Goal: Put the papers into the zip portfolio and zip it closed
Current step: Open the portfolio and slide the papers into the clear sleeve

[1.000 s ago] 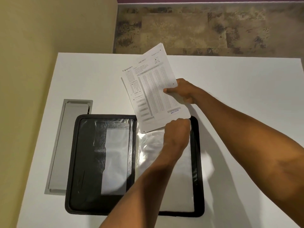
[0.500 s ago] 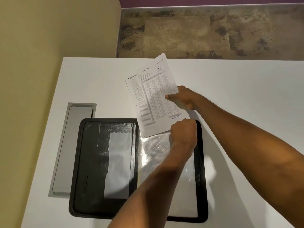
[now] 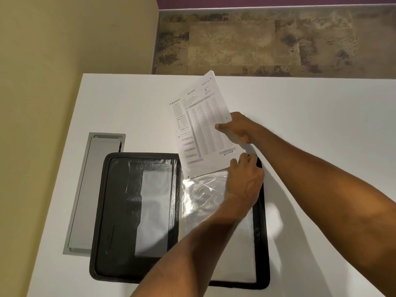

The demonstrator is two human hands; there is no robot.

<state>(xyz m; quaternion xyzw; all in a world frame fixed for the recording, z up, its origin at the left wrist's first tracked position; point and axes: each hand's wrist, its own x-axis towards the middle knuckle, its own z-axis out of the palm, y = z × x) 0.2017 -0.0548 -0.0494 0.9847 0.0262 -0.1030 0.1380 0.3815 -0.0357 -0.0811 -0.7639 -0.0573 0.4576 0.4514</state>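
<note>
A black zip portfolio [image 3: 120, 211] lies open flat on the white table [image 3: 321, 125], with a clear plastic sleeve [image 3: 203, 196] on its right half. A thin stack of printed papers [image 3: 201, 129] stands tilted over the sleeve's top edge. My right hand [image 3: 237, 129] grips the papers at their right edge. My left hand [image 3: 244, 179] pinches the sleeve's top right corner, just below the papers' lower corner. Whether the papers' bottom edge is inside the sleeve cannot be told.
A grey metal cable hatch [image 3: 94, 189] is set into the table left of the portfolio. A beige wall [image 3: 64, 61] runs along the left. Patterned carpet [image 3: 267, 43] shows beyond the table's far edge.
The view has shifted slightly, so everything sits lower in frame. Both hands keep their hold; the papers stay tilted at the sleeve's top edge.
</note>
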